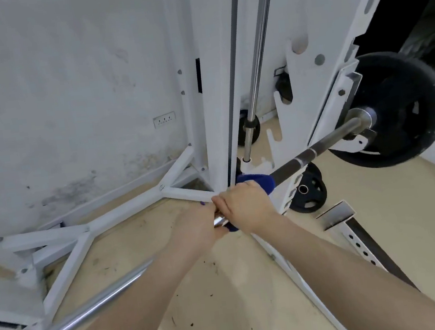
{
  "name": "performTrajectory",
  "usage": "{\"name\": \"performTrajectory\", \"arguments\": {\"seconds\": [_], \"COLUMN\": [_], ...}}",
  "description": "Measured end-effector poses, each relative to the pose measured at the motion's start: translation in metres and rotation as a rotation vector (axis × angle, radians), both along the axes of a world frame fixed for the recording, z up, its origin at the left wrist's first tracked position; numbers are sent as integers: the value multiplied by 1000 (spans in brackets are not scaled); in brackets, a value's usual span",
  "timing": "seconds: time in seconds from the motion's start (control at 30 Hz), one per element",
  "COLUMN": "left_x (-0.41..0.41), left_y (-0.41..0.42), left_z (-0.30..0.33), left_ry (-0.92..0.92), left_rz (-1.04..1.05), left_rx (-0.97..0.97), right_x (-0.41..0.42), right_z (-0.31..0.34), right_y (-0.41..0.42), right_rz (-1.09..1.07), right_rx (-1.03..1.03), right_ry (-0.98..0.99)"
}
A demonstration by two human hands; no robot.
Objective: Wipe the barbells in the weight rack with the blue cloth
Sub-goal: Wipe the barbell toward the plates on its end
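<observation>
A long steel barbell (74, 322) runs from the lower left up to the right, where it rests on the white weight rack (212, 88) and carries a black plate (401, 106). My left hand (196, 225) grips the bare shaft near the middle of the view. Just to its right, my right hand (246, 205) is closed around the shaft with the blue cloth (259, 181) wrapped under its fingers. The cloth's far edge bulges out past my knuckles. A second chrome bar (257, 50) stands upright inside the rack.
The rack's white base struts (87, 230) spread over the beige floor at the left. A small black plate (310, 191) leans behind the rack post. A perforated white steel post (357, 241) lies on the floor at the right. A stained wall (51, 89) is close behind.
</observation>
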State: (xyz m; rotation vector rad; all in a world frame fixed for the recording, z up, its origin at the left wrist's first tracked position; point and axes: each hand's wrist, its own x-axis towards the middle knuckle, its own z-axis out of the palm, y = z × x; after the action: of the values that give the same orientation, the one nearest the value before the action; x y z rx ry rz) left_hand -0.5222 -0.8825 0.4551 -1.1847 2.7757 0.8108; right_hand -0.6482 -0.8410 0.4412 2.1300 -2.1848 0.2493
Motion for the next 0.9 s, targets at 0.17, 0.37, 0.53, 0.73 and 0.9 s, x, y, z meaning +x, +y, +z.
{"name": "performTrajectory", "arguments": {"seconds": [0.17,0.37,0.53,0.73,0.9], "left_x": [3,-4,-21,-44,-65], "left_y": [-2,4,10,22,29], "left_z": [4,9,17,18,13], "left_ry": [23,4,100,36,23], "left_rz": [49,87,114,143,141], "left_rx": [25,-71,-15,-92,-131], "right_x": [-31,-17,-61,-99,-85], "right_z": [-7,-14,-9,-11,-18], "right_y": [6,2,7,5,7], "right_rz": [-95,-146,31,-136,139], "right_rx": [-191,-217,-206,-190,-299], "right_ry": [54,-50,16,-25,23]}}
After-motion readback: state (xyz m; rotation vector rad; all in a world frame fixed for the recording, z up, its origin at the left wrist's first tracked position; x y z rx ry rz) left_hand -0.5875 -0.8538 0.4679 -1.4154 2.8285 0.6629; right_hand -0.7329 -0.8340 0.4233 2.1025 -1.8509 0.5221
